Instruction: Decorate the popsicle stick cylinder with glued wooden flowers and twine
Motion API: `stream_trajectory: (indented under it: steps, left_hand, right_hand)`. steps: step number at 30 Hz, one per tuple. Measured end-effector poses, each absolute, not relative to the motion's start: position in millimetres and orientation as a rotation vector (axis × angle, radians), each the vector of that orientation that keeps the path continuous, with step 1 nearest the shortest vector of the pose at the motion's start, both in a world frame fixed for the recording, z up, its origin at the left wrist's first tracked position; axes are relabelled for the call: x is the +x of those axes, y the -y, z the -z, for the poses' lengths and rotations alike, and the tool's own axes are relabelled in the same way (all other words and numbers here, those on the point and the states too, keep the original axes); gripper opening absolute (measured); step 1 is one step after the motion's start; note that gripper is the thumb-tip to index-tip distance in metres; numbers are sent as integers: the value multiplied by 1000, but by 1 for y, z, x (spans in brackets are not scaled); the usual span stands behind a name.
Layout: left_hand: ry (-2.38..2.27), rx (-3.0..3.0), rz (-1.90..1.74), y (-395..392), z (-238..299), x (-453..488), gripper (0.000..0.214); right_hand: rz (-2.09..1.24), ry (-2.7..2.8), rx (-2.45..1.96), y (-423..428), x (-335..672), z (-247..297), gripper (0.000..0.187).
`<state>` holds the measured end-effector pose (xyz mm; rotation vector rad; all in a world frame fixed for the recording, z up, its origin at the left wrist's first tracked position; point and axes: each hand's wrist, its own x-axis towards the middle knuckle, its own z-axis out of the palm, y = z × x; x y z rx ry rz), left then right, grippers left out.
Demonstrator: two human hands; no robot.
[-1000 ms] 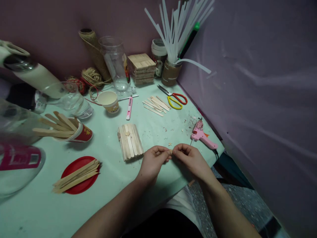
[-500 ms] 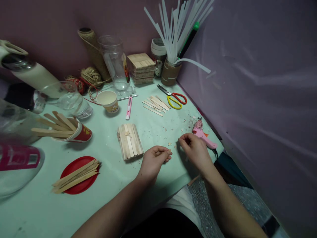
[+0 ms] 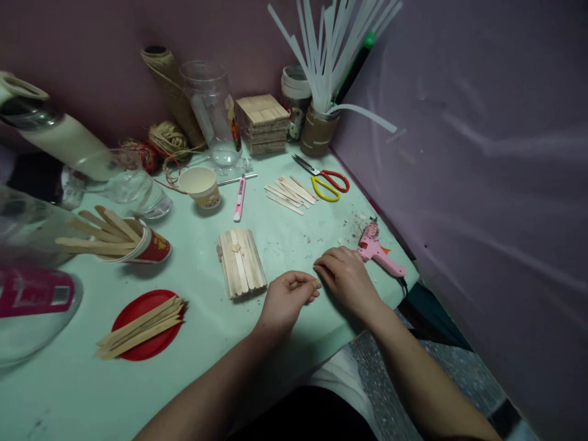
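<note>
The right hand has come back leftward toward the arched box of pale wooden sticks, bringing both hands' work close together again. Its fingers curl downward, bunched; the left hand, just right of the box, is loosely curled, thumb near forefinger. I cannot tell whether either holds anything.

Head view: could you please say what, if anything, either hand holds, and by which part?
I cannot tell: the left hand pinches, the right hand curls, but anything held is too indistinct.
</note>
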<state>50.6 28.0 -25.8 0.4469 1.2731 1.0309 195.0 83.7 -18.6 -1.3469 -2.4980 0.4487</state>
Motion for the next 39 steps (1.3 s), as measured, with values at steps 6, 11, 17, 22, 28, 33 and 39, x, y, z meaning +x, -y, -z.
stream_trajectory:
  steps: [6, 11, 17, 22, 28, 33, 39]
  left_hand:
    - [-1272, 419, -1027, -29, 22, 50, 15]
    - [-1275, 436, -1027, -29, 22, 50, 14]
    - [-1264, 443, -1040, -29, 23, 50, 15]
    - [-1272, 447, -1026, -29, 22, 50, 16]
    - [-1278, 440, -1025, -29, 23, 50, 15]
    - [-1273, 431, -1041, -28, 24, 50, 17]
    - [-1254, 381, -1068, -28, 25, 51, 19]
  right_hand:
    - [-464, 2384, -1419, -90, 195, 17, 19]
    - [-552, 2335, -1411, -91, 195, 19, 14]
    - [-597, 2240, -1429, -92, 192, 24, 11]
    - [-578, 2185, -1454, -99, 196, 20, 16]
    - [-529, 2221, -1448, -100, 201, 15, 16]
    - [-679, 2281, -1412, -92, 197, 14, 15]
    - [-940, 2004, -1505, -83, 196, 4, 14]
